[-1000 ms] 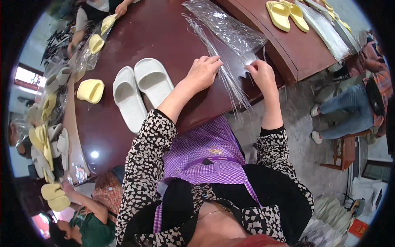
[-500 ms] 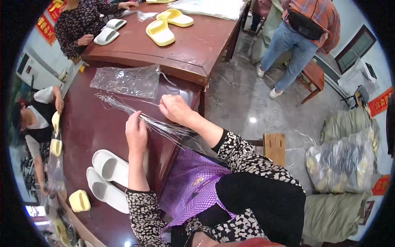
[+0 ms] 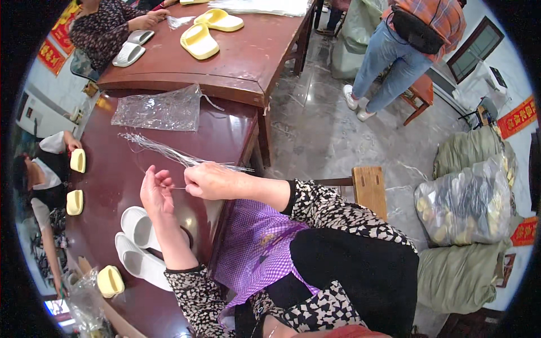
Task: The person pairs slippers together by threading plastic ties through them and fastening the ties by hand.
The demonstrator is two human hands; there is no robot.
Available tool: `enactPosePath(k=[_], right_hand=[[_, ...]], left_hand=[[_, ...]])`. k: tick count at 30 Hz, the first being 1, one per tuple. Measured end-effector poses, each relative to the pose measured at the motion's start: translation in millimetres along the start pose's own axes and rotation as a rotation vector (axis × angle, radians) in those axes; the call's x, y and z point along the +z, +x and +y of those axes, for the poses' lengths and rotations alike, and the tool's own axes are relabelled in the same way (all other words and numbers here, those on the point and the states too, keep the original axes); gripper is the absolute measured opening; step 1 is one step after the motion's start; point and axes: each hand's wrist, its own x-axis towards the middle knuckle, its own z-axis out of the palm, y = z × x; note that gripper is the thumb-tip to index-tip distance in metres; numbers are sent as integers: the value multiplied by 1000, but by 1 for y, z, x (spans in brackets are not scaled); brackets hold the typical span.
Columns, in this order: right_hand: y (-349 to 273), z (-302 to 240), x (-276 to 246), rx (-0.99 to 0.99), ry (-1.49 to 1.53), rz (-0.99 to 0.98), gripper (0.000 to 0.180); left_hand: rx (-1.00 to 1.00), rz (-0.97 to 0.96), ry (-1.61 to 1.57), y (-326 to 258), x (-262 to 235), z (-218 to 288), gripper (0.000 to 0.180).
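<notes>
Gold characters mark the red banner (image 3: 518,116) at far right. The right hand (image 3: 209,181) pinches a thin strand (image 3: 179,188), its long axis running left to the left hand (image 3: 158,194); whether those curled fingers grip it, I cannot tell. Beyond, a wire-tie bundle (image 3: 160,147) slants far-left to near-right across the table (image 3: 101,208).

The right grip (image 3: 209,181) pinches a thin strand (image 3: 179,188) running toward the loosely curled left grip (image 3: 158,194). On the dark-red counter (image 3: 104,180) lie a bundle of silvery strands (image 3: 160,147), a clear plastic bag (image 3: 160,111) and paired white slippers (image 3: 132,258) near a yellow slipper (image 3: 110,283).
</notes>
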Motion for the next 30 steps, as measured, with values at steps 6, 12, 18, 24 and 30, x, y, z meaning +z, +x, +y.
enactPosePath(k=[6,12,18,24,30], right_hand=[[-12,-11,-8,-3,18,-53,18],[-29,-5,-38,-66,177,-202,16],[-55,-6,-102,30,351,-229,11],[-81,16,-147,156,694,-61,8],[-81,48,-160,-134,1222,206,12]], left_hand=[[-15,72,16,-2,-16,-1,22],[-101,132,74,-3,-15,-6,22],[-99,111,89,3,-20,-5,24],[-95,140,77,12,-23,-6,24],[-62,157,217,8,-12,-12,21]])
